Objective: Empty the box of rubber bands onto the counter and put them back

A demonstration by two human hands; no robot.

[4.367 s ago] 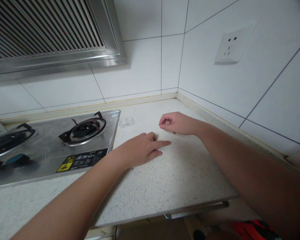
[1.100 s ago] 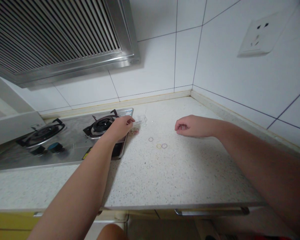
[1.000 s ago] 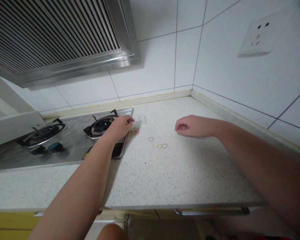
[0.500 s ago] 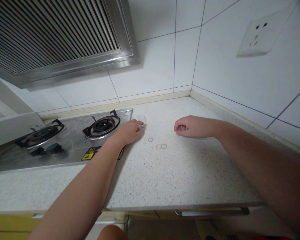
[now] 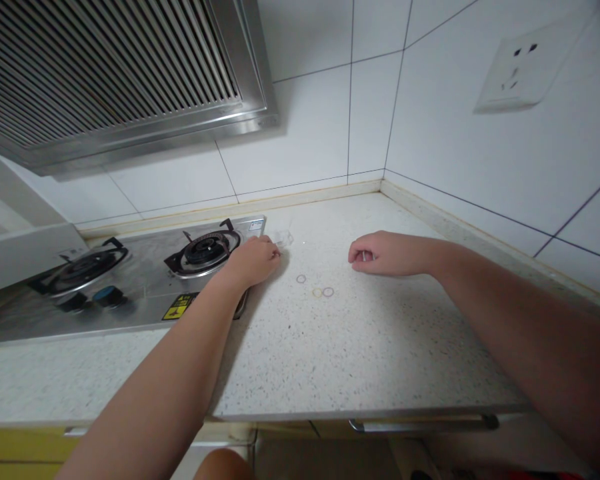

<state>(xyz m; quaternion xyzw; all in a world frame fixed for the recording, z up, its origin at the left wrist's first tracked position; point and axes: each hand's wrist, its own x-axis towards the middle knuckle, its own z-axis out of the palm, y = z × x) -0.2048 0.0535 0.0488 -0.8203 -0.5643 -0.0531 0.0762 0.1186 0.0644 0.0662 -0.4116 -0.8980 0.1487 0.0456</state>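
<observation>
My left hand rests on the speckled countertop at the right edge of the gas stove. Its fingers are curled, with the tips against a small clear plastic bag. My right hand lies further right in a loose fist, and a small pale thing shows between its fingers. Three small rubber bands lie between the hands: one greyish, one yellowish and one reddish.
A steel range hood hangs above the two-burner stove. White tiled walls meet in a corner behind the counter, with a wall socket at the right. A drawer handle runs under the counter's front edge.
My left hand slid right from the stove's edge onto the counter and now covers the small heap of bands seen beside it a second ago. My right hand has stayed put.
</observation>
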